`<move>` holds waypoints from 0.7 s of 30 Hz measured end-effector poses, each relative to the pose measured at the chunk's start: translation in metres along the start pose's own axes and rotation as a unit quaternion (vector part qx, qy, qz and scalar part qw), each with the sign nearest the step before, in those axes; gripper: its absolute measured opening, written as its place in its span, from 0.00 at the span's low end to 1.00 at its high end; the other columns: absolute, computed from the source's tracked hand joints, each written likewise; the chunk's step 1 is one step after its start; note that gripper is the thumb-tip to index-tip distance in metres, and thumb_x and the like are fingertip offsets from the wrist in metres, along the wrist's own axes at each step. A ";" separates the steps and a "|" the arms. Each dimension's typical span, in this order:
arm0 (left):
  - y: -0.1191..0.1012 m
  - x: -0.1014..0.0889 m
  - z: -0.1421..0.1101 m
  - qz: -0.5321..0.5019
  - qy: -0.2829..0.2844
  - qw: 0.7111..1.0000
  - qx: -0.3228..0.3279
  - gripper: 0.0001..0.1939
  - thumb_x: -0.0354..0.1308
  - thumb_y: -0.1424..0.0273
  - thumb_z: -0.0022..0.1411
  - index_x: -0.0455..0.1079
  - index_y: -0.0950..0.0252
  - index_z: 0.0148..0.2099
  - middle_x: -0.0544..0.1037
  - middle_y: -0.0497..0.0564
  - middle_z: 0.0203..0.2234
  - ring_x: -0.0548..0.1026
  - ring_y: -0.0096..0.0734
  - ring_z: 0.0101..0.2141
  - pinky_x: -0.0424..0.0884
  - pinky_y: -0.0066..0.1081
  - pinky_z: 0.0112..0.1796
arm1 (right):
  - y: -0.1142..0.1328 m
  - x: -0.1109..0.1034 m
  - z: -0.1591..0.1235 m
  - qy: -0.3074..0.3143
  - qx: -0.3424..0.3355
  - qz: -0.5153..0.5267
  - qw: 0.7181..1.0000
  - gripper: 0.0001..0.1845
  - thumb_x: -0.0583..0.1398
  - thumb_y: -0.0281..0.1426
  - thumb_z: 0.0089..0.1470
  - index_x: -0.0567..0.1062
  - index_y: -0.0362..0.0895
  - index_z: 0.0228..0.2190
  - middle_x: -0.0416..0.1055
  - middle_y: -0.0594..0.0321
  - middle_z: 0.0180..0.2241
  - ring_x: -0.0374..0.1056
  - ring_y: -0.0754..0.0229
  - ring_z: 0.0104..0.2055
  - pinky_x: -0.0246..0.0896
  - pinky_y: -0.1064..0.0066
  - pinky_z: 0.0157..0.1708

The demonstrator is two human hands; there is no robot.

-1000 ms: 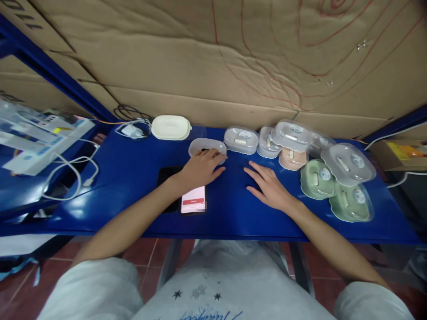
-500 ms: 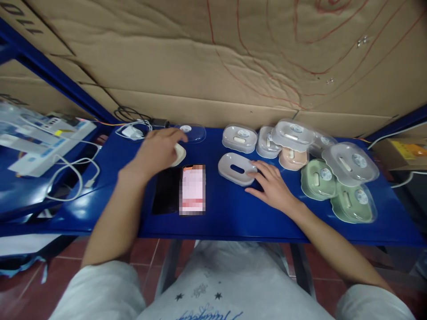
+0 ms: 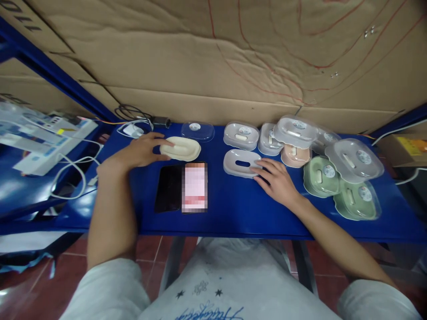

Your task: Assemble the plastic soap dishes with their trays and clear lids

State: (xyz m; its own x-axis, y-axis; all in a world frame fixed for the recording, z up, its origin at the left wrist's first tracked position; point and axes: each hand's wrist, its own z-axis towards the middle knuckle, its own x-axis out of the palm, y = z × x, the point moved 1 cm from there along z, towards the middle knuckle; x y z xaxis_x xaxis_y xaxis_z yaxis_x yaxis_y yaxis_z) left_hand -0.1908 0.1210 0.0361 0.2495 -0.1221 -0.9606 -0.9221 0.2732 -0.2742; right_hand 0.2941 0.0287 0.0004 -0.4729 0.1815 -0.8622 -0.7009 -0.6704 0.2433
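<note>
1. Head view: nearest is the person's pale shirt [image 3: 207, 271], with small dark stars and blue lettering, below the edge of a glossy blue bench [image 3: 240, 209].
2. On the bench, left of the middle, a dark phone [image 3: 167, 189] lies beside a lit phone [image 3: 194, 186], whose screen is too blocky to read.
3. Right hand [image 3: 276, 180]: its fingers are slightly parted at the right end of the pale grey dish [image 3: 231, 165], touching it; whether they pinch the rim cannot be told.
4. That dish lies upright near the middle of the bench: a smooth, rounded oval with a faint lilac tint, a raised rim and a long slot through its floor, where blue shows.
5. Left hand [image 3: 142, 150]: thumb and forefinger stand apart about the left end of the cream dish [image 3: 183, 150]; how firmly they bear on it cannot be told.
6. The cream dish sits just beyond the phones, oval and shallow, matt-looking, with a soft rounded rim.
7. To the right, two green boxes [image 3: 308, 180], a peach box [image 3: 295, 158] and several grey boxes [image 3: 233, 135] cluster under clear covers.
8. Behind the cream dish rests a clear lid [image 3: 206, 132] bearing a round label.
9. Farthest stands a creased cardboard wall [image 3: 150, 66] marked with curving red lines.
</note>
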 end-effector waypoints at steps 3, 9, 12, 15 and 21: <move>-0.025 -0.010 -0.004 -0.066 -0.013 0.993 0.099 0.41 0.49 0.33 0.73 0.80 0.67 0.52 0.79 0.60 0.57 0.76 0.45 0.56 0.70 0.52 0.64 | 0.000 -0.001 0.001 -0.034 0.023 0.044 0.998 0.14 0.61 0.35 0.73 0.81 0.48 0.56 0.80 0.55 0.58 0.72 0.43 0.65 0.70 0.44 0.65; -0.108 -0.012 -0.013 -0.108 -0.069 0.968 0.217 0.21 0.54 0.52 0.81 0.77 0.65 0.51 0.82 0.55 0.50 0.80 0.39 0.50 0.77 0.41 0.56 | 0.002 -0.008 0.002 -0.103 0.100 0.142 0.979 0.13 0.60 0.38 0.74 0.79 0.50 0.54 0.82 0.55 0.54 0.78 0.48 0.57 0.75 0.51 0.59; -0.146 0.016 -0.018 -0.074 -0.037 0.957 0.277 0.12 0.57 0.63 0.80 0.78 0.64 0.52 0.82 0.55 0.50 0.81 0.41 0.49 0.77 0.42 0.53 | 0.003 -0.011 0.002 -0.105 0.112 0.146 0.977 0.13 0.59 0.38 0.74 0.78 0.50 0.54 0.82 0.56 0.53 0.79 0.48 0.57 0.76 0.52 0.58; -0.176 0.047 -0.023 -0.039 -0.008 0.944 0.329 0.06 0.61 0.68 0.77 0.78 0.62 0.51 0.82 0.55 0.51 0.81 0.41 0.49 0.77 0.41 0.53 | 0.005 -0.013 0.002 -0.090 0.092 0.145 0.981 0.13 0.59 0.36 0.74 0.77 0.50 0.55 0.81 0.55 0.53 0.78 0.48 0.57 0.75 0.52 0.58; -0.201 0.064 -0.030 0.092 -0.080 0.924 0.362 0.15 0.68 0.69 0.72 0.72 0.64 0.57 0.76 0.62 0.55 0.77 0.52 0.54 0.76 0.45 0.50 | 0.014 -0.009 0.003 0.002 -0.029 0.111 0.993 0.15 0.61 0.35 0.72 0.76 0.47 0.57 0.80 0.51 0.55 0.75 0.46 0.61 0.70 0.49 0.61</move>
State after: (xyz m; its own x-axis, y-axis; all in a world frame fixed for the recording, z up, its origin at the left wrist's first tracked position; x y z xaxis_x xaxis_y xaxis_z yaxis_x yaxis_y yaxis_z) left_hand 0.0017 0.0295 0.0314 0.2018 0.1161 -0.9725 -0.5279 0.8492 -0.0082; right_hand 0.2872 0.0202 0.0128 -0.6104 0.0223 -0.7918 -0.5481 -0.7336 0.4019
